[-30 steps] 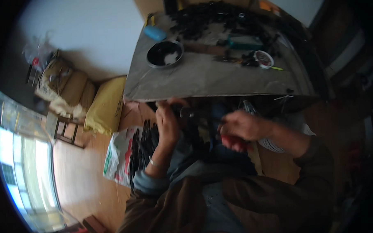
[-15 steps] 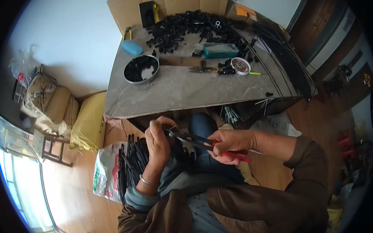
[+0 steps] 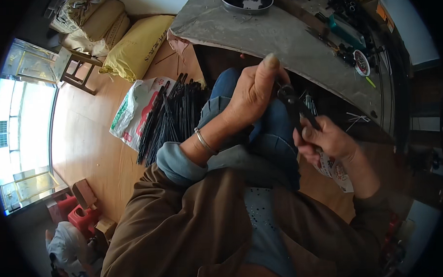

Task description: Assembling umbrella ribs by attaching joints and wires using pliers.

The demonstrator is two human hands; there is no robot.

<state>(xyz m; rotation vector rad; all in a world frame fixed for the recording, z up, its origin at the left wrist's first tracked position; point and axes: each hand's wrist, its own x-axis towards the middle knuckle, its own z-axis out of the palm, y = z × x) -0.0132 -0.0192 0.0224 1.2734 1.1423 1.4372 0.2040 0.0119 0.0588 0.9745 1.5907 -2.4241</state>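
Note:
My left hand point(image 3: 254, 91) is raised above my knees, its thumb up and its fingers curled around something I cannot make out. Dark-jawed pliers point(image 3: 294, 105) are gripped in my right hand point(image 3: 327, 140), their head right beside my left fingertips. The fingers of my right hand wrap the handles and largely hide them. Whatever lies between the jaws is hidden behind my left hand. To the left on the floor, a bundle of long thin black rods point(image 3: 169, 123) lies on a white printed plastic sack point(image 3: 133, 112).
Ahead, a grey-covered table point(image 3: 257, 37) bears a round metal bowl point(image 3: 246, 6) of black pieces, a teal tray point(image 3: 344, 30), other pliers point(image 3: 325, 41) and a small white dish point(image 3: 361, 63). Left are a yellow sack point(image 3: 138, 46) and a wooden stool point(image 3: 80, 67). Another person point(image 3: 71, 246) is at lower left.
The view has swung, so the table now sits toward the upper right. The pliers stay at my left fingers but point more upward. Their red handles, visible earlier, are now hidden.

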